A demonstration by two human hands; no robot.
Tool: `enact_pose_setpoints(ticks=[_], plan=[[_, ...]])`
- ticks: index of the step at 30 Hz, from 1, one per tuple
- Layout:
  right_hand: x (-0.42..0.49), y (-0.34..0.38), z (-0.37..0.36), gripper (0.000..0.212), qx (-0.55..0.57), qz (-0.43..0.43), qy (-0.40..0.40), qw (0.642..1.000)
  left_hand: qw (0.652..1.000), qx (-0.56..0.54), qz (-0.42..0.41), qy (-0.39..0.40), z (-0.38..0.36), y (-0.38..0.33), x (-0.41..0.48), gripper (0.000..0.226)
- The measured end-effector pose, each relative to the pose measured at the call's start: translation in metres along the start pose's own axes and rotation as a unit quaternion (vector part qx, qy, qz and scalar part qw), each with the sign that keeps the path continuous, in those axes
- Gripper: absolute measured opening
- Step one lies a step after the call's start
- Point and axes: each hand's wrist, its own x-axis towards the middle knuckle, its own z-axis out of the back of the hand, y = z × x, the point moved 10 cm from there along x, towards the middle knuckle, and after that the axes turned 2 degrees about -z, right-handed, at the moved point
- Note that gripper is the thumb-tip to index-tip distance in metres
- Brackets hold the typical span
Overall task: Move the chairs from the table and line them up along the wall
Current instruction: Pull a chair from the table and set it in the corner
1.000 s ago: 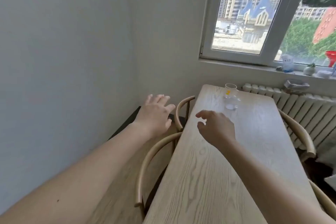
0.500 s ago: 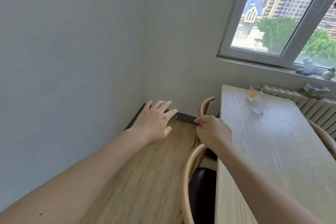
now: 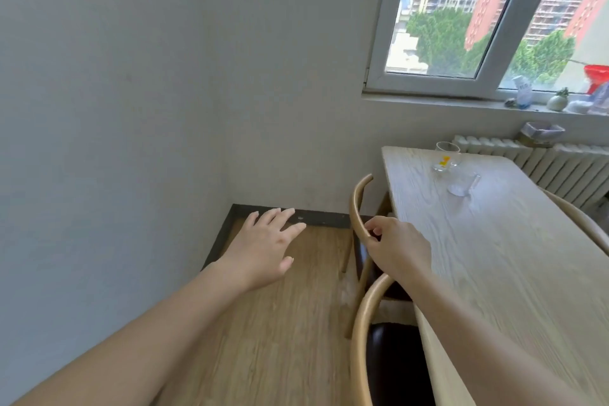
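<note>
Two light wooden chairs with curved backs and dark seats are tucked in at the left side of the pale wooden table. The far chair stands near the room's corner; my right hand curls around its curved back rail. The near chair sits below it at the bottom of the view. My left hand hovers open, fingers spread, over the wooden floor left of the chairs, touching nothing. A third chair's back shows at the table's right side.
A grey wall runs along the left, with a dark skirting board at the corner. Two glasses stand on the table's far end. A white radiator and a window sill with small items lie beyond.
The view has swung left toward the corner. My right hand moved off the tabletop onto the far chair's back rail and closed around it. My left hand stayed open over the floor.
</note>
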Motion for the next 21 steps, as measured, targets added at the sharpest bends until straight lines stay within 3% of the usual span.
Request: enact_pose_setpoints(ticks=[11,21], plan=[[0.155,-0.058,-0.033,0.033,0.037,-0.117,-0.01,0.992,0.994,-0.018,-0.099,0.049,-0.04,0.016,0.217,0.063],[0.235,-0.083,-0.081,0.03,0.049,-0.17,0.0,0.984,0.97,-0.214,-0.086,0.074,-0.085,0.029,0.333,0.076]])
